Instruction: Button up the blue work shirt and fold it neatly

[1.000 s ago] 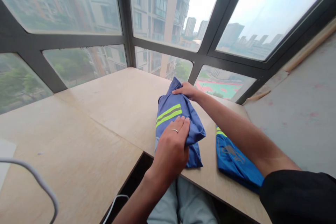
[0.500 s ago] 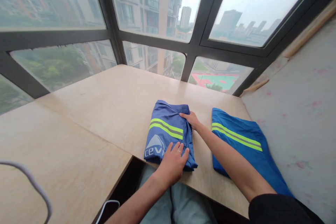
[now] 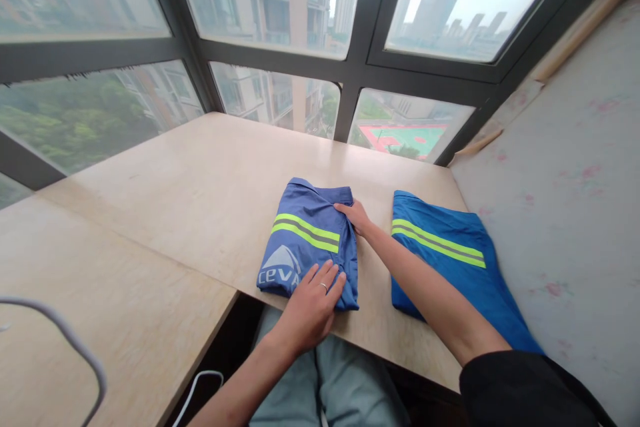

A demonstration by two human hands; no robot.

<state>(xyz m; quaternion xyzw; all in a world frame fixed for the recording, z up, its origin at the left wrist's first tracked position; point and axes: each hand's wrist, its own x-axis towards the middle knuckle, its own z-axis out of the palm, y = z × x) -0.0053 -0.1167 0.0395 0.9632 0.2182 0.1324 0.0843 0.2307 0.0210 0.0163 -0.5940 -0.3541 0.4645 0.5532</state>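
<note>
A folded blue-purple work garment (image 3: 306, 203) lies in front of me, with yellow-green and grey reflective stripes and white lettering at its lower left. My left hand (image 3: 311, 303), a ring on one finger, rests flat with fingers stretched out on the garment's lower right part. At the upper right edge, my right hand (image 3: 357, 216) grips the fabric, thumb on top and the other fingers hidden at the side. To the right is a brighter blue folded garment (image 3: 440, 227) with similar stripes, partly behind my right forearm.
Both garments lie on a pale, marbled window ledge (image 3: 165, 200), whose front edge has a dark gap above my legs. A grey-white cable (image 3: 60, 323) curves at the left. Framed windows (image 3: 280, 97) border the back, and a flowered wall (image 3: 560, 233) stands at the right.
My view has shifted a little, so everything sits slightly higher and further left. Both hands keep their places on the garment, and its lower right corner looks a bit flatter.
</note>
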